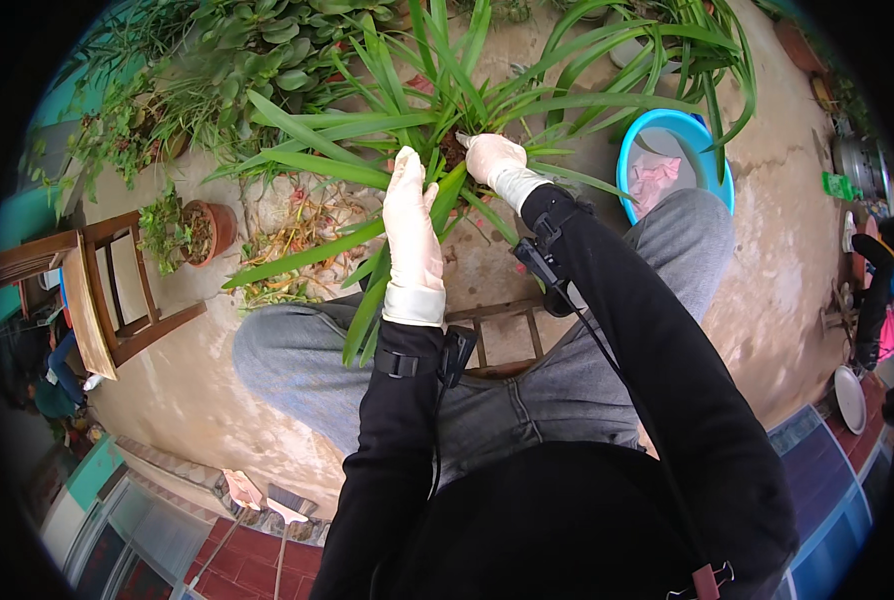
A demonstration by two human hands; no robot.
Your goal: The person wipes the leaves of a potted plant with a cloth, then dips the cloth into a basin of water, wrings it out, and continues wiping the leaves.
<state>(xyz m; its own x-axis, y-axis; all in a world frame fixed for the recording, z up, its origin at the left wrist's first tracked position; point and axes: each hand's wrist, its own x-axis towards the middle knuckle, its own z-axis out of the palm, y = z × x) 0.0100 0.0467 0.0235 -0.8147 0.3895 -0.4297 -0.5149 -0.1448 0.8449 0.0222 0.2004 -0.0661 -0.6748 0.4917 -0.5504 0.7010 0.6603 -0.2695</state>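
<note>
A strap-leaved green plant (447, 90) stands in front of me, its long leaves arching out from a brown base (454, 148). My left hand (412, 217), in a pale glove, lies flat against the leaves on the near left side, with the thumb apart from the straight fingers. Beside the brown base is my right hand (495, 159), also gloved, its fingers bent and one fingertip reaching to the base. Whether something is pinched there cannot be made out. Foliage hides most of the plant's container.
A blue basin (724, 176) with a pink cloth (655, 182) in water is by my right knee. Plant trimmings (304, 240) litter the ground at left, near a terracotta pot (211, 231) and a wooden chair (128, 289). A broom (288, 504) and dustpan (241, 489) are behind.
</note>
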